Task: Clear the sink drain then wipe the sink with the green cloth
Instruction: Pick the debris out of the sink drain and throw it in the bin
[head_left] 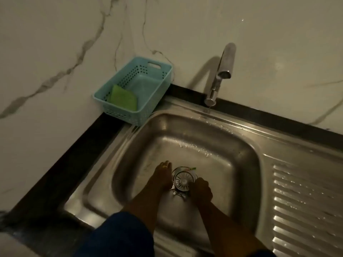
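Hands (163,175) (201,189) flank drain strainer (183,180) in roomy sink (241,151).

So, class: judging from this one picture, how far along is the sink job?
Nothing looks finished yet. In hand: the left hand and right hand flank the drain strainer, which sits tilted, with scraps beside it. Left: finishing the drain, then wiping the sink, since the green cloth lies untouched in the blue basket.

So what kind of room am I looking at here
Most likely a kitchen: a steel sink with a ribbed drainboard, a tap against marble-look wall, and a basket holding a green cloth.
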